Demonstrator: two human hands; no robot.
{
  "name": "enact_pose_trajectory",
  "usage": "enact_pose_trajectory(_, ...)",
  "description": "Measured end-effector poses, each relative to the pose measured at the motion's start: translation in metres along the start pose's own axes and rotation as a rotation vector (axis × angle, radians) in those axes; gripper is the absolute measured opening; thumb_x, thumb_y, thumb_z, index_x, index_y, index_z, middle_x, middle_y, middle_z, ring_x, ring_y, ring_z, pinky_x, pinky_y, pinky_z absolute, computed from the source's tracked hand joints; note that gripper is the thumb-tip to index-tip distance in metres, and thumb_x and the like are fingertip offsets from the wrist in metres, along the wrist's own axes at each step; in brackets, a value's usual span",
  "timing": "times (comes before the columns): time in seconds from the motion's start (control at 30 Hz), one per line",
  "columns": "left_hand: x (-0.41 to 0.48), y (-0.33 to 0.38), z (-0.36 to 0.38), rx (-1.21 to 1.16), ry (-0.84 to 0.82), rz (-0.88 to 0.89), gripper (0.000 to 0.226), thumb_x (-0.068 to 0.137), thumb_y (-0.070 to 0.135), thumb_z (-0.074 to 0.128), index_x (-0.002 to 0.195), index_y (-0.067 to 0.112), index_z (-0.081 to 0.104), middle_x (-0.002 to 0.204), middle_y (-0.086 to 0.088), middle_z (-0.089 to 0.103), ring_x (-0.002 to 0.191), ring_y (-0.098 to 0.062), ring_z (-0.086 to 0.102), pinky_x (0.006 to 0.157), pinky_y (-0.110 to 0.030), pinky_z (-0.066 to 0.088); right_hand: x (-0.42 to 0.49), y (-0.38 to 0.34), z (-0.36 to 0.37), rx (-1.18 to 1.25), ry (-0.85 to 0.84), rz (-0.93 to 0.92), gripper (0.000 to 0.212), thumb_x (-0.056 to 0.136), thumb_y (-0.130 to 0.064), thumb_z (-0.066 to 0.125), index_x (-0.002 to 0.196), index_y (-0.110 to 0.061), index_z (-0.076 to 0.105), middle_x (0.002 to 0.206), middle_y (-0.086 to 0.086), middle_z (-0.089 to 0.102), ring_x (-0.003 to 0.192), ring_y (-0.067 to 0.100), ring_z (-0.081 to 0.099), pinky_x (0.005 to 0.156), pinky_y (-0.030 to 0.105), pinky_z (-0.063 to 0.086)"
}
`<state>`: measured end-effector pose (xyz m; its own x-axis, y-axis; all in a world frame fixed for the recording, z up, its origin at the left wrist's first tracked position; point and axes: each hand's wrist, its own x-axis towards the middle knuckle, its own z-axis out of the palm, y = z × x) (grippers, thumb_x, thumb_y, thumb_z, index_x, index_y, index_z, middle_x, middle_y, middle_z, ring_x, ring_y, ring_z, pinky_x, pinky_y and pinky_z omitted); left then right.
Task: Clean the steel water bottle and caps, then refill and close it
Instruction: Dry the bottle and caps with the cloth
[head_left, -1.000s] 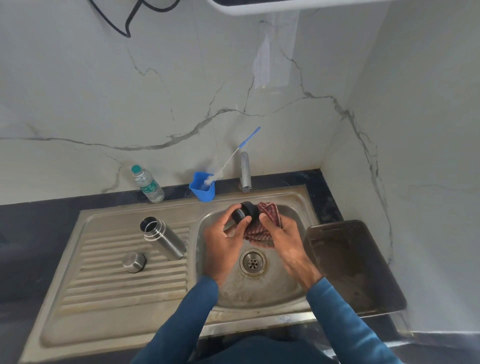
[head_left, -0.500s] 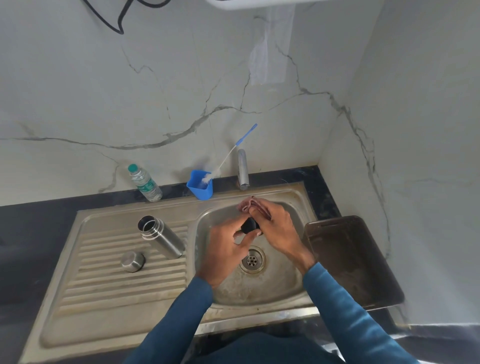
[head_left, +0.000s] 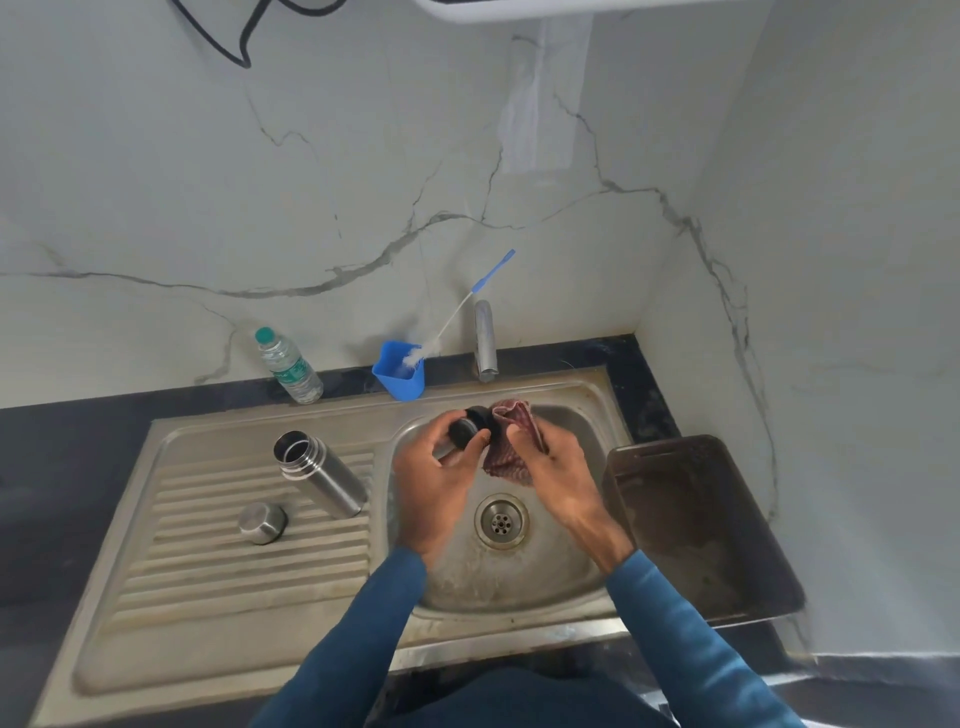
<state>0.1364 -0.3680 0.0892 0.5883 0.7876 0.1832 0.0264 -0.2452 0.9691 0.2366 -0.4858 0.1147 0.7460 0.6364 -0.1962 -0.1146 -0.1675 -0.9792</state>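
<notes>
Over the sink basin (head_left: 571, 566) my left hand (head_left: 434, 478) grips a small black cap (head_left: 470, 428) between thumb and fingers. Pressed against the cap's right side is a reddish checked cloth (head_left: 506, 457), which my right hand (head_left: 558, 475) holds bunched. The open steel bottle (head_left: 319, 473) stands uncapped on the ribbed drainboard (head_left: 234, 545) to the left. A steel outer cap (head_left: 262, 522) sits on the drainboard just in front of the bottle.
At the back rim stand a steel tap (head_left: 484, 340), a blue cup (head_left: 400, 370) holding a long bottle brush (head_left: 457, 312), and a plastic water bottle (head_left: 288, 365). A dark tray (head_left: 701, 525) sits right of the sink. Marble walls close in behind and on the right.
Both hands rose from low in the basin toward the tap side. The cloth, earlier bunched over the cap, now hangs beside it and the cap shows again.
</notes>
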Motion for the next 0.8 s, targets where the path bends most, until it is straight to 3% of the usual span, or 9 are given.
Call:
enact_pose_trajectory(0.07, 0.002, 0.002, 0.0, 0.045, -0.052, 0.022, 0.038, 0.087, 0.018, 0.088, 0.104, 0.049, 0.074, 0.095, 0.014, 0.077, 0.093, -0.013, 0.076, 0.081, -0.022, 0.062, -0.001, -0.001, 0.002, -0.18, -0.027, -0.107, 0.032, 0.108, -0.018, 0.057, 0.137, -0.023, 0.069, 0.108, 0.001, 0.079, 0.092, 0.014, 0.078, 0.082, 0.03, 0.065)
enact_pose_trajectory(0.13, 0.004, -0.001, -0.002, 0.113, -0.124, 0.06, 0.042, 0.089, 0.019, 0.086, 0.105, 0.055, 0.073, 0.094, 0.014, 0.076, 0.091, -0.017, 0.075, 0.079, -0.024, 0.063, -0.001, -0.001, 0.003, -0.38, -0.074, -0.217, 0.042, 0.106, -0.016, 0.06, 0.147, -0.025, 0.061, 0.125, -0.002, 0.076, 0.106, 0.012, 0.074, 0.097, 0.019, 0.057)
enact_pose_trajectory(0.2, 0.004, -0.003, -0.003, 0.145, -0.166, 0.089, 0.034, 0.089, 0.016, 0.084, 0.105, 0.044, 0.075, 0.094, 0.012, 0.075, 0.09, -0.02, 0.074, 0.077, -0.029, 0.065, 0.0, -0.006, 0.004, -0.478, -0.087, -0.287, 0.046, 0.105, -0.014, 0.062, 0.149, -0.025, 0.059, 0.136, -0.005, 0.071, 0.119, 0.009, 0.068, 0.1, 0.005, 0.044)
enact_pose_trajectory(0.23, 0.003, -0.001, -0.003, 0.121, -0.172, 0.076, 0.03, 0.089, 0.014, 0.085, 0.104, 0.039, 0.076, 0.094, 0.009, 0.075, 0.091, -0.021, 0.074, 0.077, -0.027, 0.064, 0.002, -0.01, 0.003, -0.478, -0.086, -0.292, 0.043, 0.106, -0.015, 0.06, 0.147, -0.026, 0.061, 0.134, -0.006, 0.071, 0.119, 0.008, 0.068, 0.099, 0.005, 0.045)
enact_pose_trajectory(0.33, 0.002, 0.009, -0.007, -0.01, -0.217, 0.016, 0.036, 0.088, 0.009, 0.086, 0.107, 0.038, 0.077, 0.098, 0.003, 0.079, 0.098, -0.021, 0.075, 0.082, -0.022, 0.061, 0.013, -0.018, -0.005, -0.414, -0.103, -0.212, 0.03, 0.11, -0.024, 0.051, 0.131, -0.032, 0.071, 0.118, -0.008, 0.076, 0.106, 0.009, 0.07, 0.091, 0.024, 0.055)
enact_pose_trajectory(0.43, 0.006, 0.009, -0.012, -0.049, -0.274, -0.002, 0.034, 0.088, 0.012, 0.085, 0.114, 0.032, 0.078, 0.108, 0.004, 0.081, 0.106, -0.021, 0.077, 0.091, -0.034, 0.063, 0.022, -0.022, -0.012, -0.189, -0.136, -0.054, 0.028, 0.111, -0.028, 0.048, 0.113, -0.03, 0.075, 0.111, -0.005, 0.077, 0.109, 0.016, 0.072, 0.087, 0.028, 0.059)
enact_pose_trajectory(0.53, 0.01, 0.006, -0.013, -0.145, -0.248, -0.101, 0.033, 0.089, 0.011, 0.085, 0.12, 0.021, 0.078, 0.113, 0.001, 0.081, 0.108, -0.021, 0.077, 0.099, -0.044, 0.06, 0.023, -0.023, -0.013, 0.07, -0.111, 0.143, 0.024, 0.111, -0.029, 0.051, 0.111, -0.027, 0.075, 0.112, 0.003, 0.078, 0.108, 0.027, 0.073, 0.08, 0.032, 0.065)
enact_pose_trajectory(0.67, 0.005, 0.006, -0.009, -0.314, -0.199, -0.246, 0.03, 0.093, 0.005, 0.079, 0.123, 0.011, 0.075, 0.113, -0.008, 0.08, 0.112, -0.029, 0.076, 0.099, -0.046, 0.061, 0.019, -0.011, -0.014, 0.156, -0.037, 0.2, 0.023, 0.108, -0.034, 0.058, 0.113, -0.022, 0.077, 0.112, 0.008, 0.079, 0.109, 0.033, 0.074, 0.093, 0.052, 0.063)
enact_pose_trajectory(0.8, 0.001, 0.006, -0.002, -0.436, -0.115, -0.318, 0.027, 0.096, 0.006, 0.075, 0.123, 0.01, 0.074, 0.113, -0.011, 0.08, 0.114, -0.03, 0.075, 0.095, -0.038, 0.062, 0.008, -0.005, -0.011, 0.236, -0.02, 0.197, 0.022, 0.109, -0.029, 0.056, 0.113, -0.019, 0.075, 0.105, 0.007, 0.08, 0.101, 0.029, 0.078, 0.084, 0.045, 0.065)
